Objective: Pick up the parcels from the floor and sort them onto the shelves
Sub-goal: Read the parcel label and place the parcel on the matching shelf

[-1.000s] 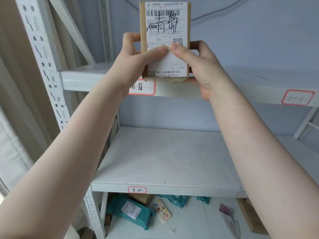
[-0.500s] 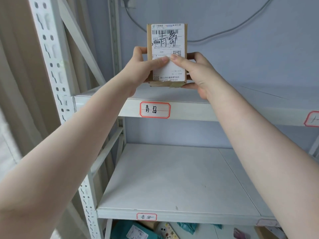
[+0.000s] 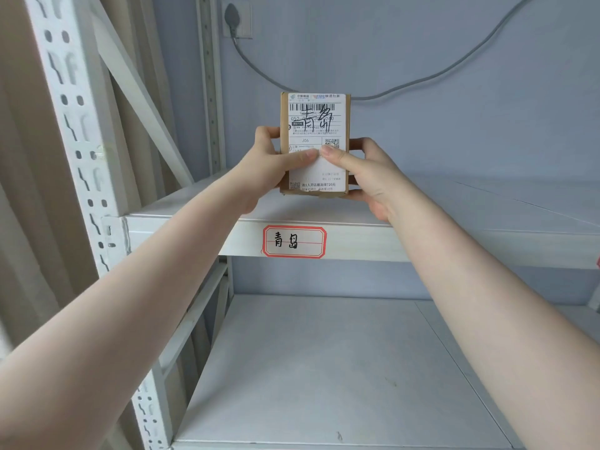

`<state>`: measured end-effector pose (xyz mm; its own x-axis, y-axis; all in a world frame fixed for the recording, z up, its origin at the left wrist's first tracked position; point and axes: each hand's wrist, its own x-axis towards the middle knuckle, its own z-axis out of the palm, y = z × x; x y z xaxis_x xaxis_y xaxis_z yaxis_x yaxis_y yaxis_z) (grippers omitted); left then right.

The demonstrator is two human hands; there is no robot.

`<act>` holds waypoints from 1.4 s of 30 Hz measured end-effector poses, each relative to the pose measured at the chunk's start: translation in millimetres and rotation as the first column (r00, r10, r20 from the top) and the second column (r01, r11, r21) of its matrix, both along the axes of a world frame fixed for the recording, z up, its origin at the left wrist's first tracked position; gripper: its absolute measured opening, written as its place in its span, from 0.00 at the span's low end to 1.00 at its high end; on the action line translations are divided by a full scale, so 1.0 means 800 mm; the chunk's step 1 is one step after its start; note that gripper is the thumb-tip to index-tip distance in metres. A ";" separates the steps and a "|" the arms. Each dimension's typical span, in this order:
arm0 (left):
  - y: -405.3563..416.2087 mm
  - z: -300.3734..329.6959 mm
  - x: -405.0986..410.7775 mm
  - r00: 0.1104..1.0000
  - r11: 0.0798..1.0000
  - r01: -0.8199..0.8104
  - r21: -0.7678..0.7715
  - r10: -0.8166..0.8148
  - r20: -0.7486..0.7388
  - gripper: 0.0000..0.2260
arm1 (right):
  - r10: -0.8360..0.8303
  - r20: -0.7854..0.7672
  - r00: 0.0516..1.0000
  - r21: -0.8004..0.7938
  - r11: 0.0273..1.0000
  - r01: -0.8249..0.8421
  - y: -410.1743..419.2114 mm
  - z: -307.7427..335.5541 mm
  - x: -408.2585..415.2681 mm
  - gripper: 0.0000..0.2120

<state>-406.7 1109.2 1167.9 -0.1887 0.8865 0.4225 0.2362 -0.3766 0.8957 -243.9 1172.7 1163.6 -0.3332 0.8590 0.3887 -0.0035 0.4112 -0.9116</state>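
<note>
Pale blue wall behind white perforated-steel shelving; upper shelf (image 3: 454, 219) smooth, bare, with a red-bordered handwritten tag (image 3: 294, 241) on its front lip. Small brown cardboard parcel (image 3: 315, 142), white printed label facing camera, upright over that shelf. Left hand (image 3: 274, 164) and right hand (image 3: 363, 172) clamp its sides, thumbs on label

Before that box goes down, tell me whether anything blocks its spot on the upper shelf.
Nothing visible does. The cardboard parcel, upright between the left hand and right hand, is over the upper shelf, whose visible surface beside and behind it is bare.
</note>
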 end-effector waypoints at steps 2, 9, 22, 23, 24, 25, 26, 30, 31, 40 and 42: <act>0.008 0.005 -0.001 1.000 1.000 -0.002 -0.004 0.002 -0.011 0.30 | -0.007 0.010 1.000 0.000 1.000 0.007 0.008 0.005 -0.002 0.31; 0.044 0.017 -0.007 1.000 0.999 -0.007 -0.053 0.008 0.018 0.30 | -0.029 0.056 0.998 -0.028 0.999 0.031 0.035 0.025 -0.013 0.30; 0.107 0.031 -0.018 0.984 0.980 -0.160 -0.120 0.148 -0.103 0.25 | -0.009 0.156 0.988 -0.127 0.991 0.030 0.095 0.041 -0.032 0.30; 0.110 0.031 -0.018 0.982 0.979 -0.158 -0.125 0.144 -0.119 0.25 | -0.012 0.153 0.988 -0.135 0.990 0.033 0.098 0.041 -0.033 0.29; 0.113 0.032 -0.018 0.982 0.980 -0.152 -0.131 0.135 -0.130 0.24 | -0.017 0.148 0.989 -0.140 0.989 0.038 0.101 0.040 -0.034 0.28; 0.115 0.032 -0.019 0.983 0.980 -0.142 -0.139 0.123 -0.135 0.23 | -0.024 0.145 0.989 -0.145 0.988 0.046 0.104 0.039 -0.035 0.28; 0.118 0.031 -0.019 0.985 0.981 -0.127 -0.145 0.107 -0.138 0.21 | -0.033 0.144 0.989 -0.151 0.987 0.055 0.107 0.038 -0.036 0.27; 0.130 0.024 -0.023 0.989 0.980 -0.091 -0.176 0.067 -0.135 0.14 | -0.055 0.156 0.986 -0.180 0.980 0.083 0.116 0.033 -0.038 0.26; 0.132 0.022 -0.024 0.989 0.977 -0.096 -0.189 0.072 -0.128 0.13 | -0.058 0.165 0.985 -0.185 0.979 0.089 0.117 0.032 -0.039 0.25; 0.149 0.015 -0.039 0.989 0.955 -0.144 -0.258 0.132 -0.064 0.28 | -0.051 0.234 0.971 -0.203 0.974 0.101 0.122 0.026 -0.045 0.23; 0.149 0.015 -0.042 0.995 0.961 -0.086 -0.262 0.072 -0.063 0.28 | -0.051 0.199 0.979 -0.215 0.972 0.095 0.122 0.028 -0.042 0.23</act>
